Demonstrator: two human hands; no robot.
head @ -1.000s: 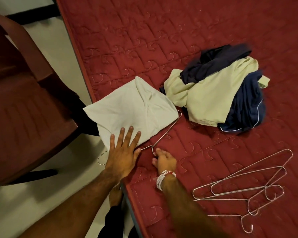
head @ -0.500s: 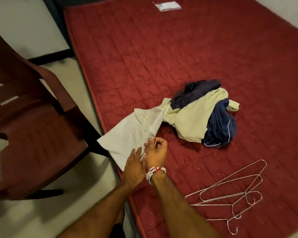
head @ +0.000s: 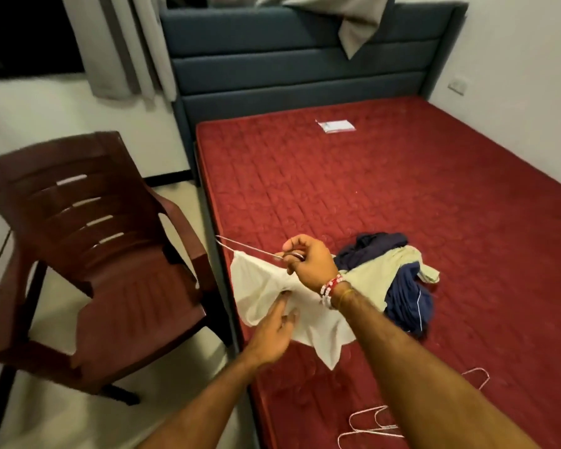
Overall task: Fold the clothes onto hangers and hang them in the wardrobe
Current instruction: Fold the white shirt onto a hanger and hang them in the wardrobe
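Holding hanger (head: 244, 248): your right hand (head: 308, 261) pinches its hook, left hand (head: 272, 332) straight-fingered against limp, light shirt (head: 259, 294); keep to the wire.

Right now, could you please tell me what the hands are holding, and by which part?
The right hand grips the wire hanger at its neck, with the white garment draped on it. The left hand only touches that garment.

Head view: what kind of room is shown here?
Most likely a bedroom: a red quilted mattress against a blue padded headboard, grey curtains beside a dark window, and a pile of clothes on the mattress.
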